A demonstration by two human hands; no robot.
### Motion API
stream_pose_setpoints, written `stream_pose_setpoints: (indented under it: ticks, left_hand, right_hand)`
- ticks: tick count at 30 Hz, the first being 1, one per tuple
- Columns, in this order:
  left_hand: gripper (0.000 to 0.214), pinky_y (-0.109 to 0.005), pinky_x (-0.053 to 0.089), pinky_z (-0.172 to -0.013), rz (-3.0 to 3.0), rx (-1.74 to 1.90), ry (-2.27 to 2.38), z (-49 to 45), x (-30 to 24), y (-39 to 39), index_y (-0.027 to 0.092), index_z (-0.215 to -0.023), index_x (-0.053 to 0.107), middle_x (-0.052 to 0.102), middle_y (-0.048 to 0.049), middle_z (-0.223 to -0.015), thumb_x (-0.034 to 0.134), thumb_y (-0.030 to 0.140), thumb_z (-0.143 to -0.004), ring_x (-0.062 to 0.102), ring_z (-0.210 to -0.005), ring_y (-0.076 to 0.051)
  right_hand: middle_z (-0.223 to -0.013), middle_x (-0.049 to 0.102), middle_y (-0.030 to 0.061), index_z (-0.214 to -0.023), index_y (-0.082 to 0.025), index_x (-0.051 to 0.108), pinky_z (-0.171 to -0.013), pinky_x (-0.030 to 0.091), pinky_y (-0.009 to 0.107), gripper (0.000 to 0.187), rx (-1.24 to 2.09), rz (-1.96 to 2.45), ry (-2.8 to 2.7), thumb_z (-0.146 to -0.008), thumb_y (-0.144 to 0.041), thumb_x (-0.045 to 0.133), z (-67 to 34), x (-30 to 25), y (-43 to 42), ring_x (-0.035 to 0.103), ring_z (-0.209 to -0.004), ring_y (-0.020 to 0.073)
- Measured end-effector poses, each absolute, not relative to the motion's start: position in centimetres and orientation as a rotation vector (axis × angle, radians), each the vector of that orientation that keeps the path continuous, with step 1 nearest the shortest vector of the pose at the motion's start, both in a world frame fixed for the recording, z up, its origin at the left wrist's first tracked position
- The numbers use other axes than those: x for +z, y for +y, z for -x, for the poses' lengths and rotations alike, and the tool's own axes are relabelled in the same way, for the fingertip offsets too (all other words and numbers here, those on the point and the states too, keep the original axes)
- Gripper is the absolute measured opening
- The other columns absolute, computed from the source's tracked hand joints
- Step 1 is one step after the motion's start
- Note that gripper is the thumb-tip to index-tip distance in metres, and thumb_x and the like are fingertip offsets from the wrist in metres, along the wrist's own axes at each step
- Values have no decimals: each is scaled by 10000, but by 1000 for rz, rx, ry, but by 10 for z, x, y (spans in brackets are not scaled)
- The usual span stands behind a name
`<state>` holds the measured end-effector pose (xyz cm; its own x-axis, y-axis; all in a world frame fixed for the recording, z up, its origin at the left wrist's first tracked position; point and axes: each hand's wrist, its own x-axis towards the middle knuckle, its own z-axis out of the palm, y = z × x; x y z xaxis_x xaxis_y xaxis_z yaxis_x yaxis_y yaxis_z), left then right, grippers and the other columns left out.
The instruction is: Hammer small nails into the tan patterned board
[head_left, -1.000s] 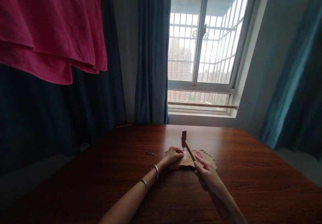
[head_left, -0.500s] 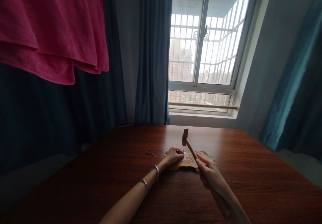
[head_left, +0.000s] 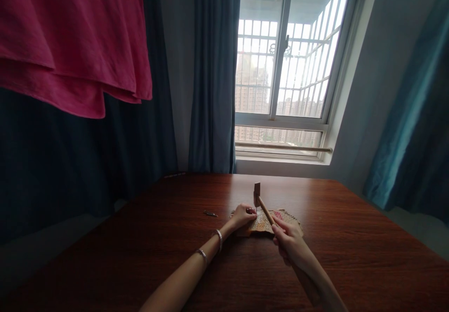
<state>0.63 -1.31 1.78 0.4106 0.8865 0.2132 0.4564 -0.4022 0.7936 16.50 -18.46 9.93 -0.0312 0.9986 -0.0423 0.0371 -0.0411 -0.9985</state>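
Observation:
My right hand [head_left: 289, 237] is closed around the wooden handle of a small hammer [head_left: 266, 210]. The hammer's blocky head is just above the fingertips of my left hand [head_left: 244, 215], at the top of a thin upright metal rod [head_left: 256, 211]. My left fingers pinch this rod, its lower end hard to make out. Beneath both hands lies a pale, ragged-edged sheet [head_left: 264, 228] dotted with many small holes and yellow and pink marks. My left hand covers its left part; the hammer handle and right hand hide some of the rest.
A thin dark metal tool [head_left: 210, 214] lies on the brown wooden table [head_left: 168, 237], left of my left hand. Behind the table are a barred window [head_left: 280, 68] and a blue curtain [head_left: 213, 78]. A pink cloth [head_left: 77, 40] hangs at upper left.
The hammer head has come down a little, onto or very near the top of the rod. My left hand has stayed in place on the sheet.

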Motion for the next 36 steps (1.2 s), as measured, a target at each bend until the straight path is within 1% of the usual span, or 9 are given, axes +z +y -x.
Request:
stream_pose_setpoints:
  ticks: [5, 8, 13, 19, 24, 28, 32, 36]
  left_hand:
    - [243, -199, 351, -555, -2034, 853, 1107, -6, 16, -11, 114, -733, 703, 668, -25, -683, 629, 339, -676, 543, -626, -131]
    - [242, -202, 356, -565, -2039, 855, 1135, -6, 16, -11, 115, -725, 700, 672, -26, -693, 634, 342, -673, 545, -634, -134]
    - [235, -203, 364, -570, -2041, 862, 1092, -6, 14, -8, 115, -747, 707, 675, -26, -693, 633, 326, -673, 552, -630, -134]
    - [242, -200, 367, -570, -2062, 862, 1110, -5, 13, -8, 119, -755, 713, 679, -22, -693, 629, 334, -679, 565, -640, -136]
    - [256, -207, 384, -589, -2042, 836, 1128, -5, 14, -9, 119, -782, 712, 697, -30, -734, 631, 338, -677, 583, -667, -147]
    - [265, -209, 388, -596, -2060, 869, 1103, -4, 18, -12, 115, -781, 712, 701, -38, -743, 637, 348, -681, 589, -675, -152]
    - [252, -207, 380, -581, -2061, 833, 1136, -4, 19, -13, 120, -775, 716, 703, -42, -744, 636, 339, -680, 588, -676, -153]
    - [235, -202, 374, -579, -2055, 846, 1131, -6, 15, -10, 120, -756, 708, 697, -34, -740, 626, 328, -682, 578, -670, -147]
  right_hand:
    - [-550, 451, -79, -1403, -185, 351, -229, 287, 135, 653, 1216, 1238, -1271, -834, -470, 497, -166, 101, -186, 366, -296, 42]
    - [-547, 441, -83, -1404, -190, 346, -227, 274, 128, 649, 1214, 1251, -1250, -837, -470, 490, -165, 101, -187, 353, -295, 38]
    - [-553, 466, -70, -1367, -170, 404, -228, 285, 132, 637, 1240, 1288, -1260, -816, -471, 514, -164, 104, -188, 371, -296, 41]
    - [-537, 445, -82, -1379, -182, 383, -224, 286, 137, 657, 1219, 1257, -1230, -812, -487, 516, -163, 105, -187, 362, -291, 44]
    - [-549, 460, -77, -1380, -187, 373, -231, 280, 131, 673, 1260, 1277, -1221, -801, -490, 530, -165, 106, -188, 372, -296, 44]
    - [-563, 459, -79, -1371, -201, 378, -231, 279, 132, 656, 1222, 1236, -1208, -806, -505, 516, -164, 109, -190, 350, -292, 35]
    - [-540, 449, -80, -1357, -174, 411, -224, 289, 136, 653, 1221, 1291, -1273, -799, -495, 522, -164, 107, -189, 364, -287, 42]
    - [-545, 456, -79, -1376, -163, 382, -224, 304, 142, 668, 1208, 1245, -1274, -807, -488, 512, -162, 109, -190, 371, -294, 45]
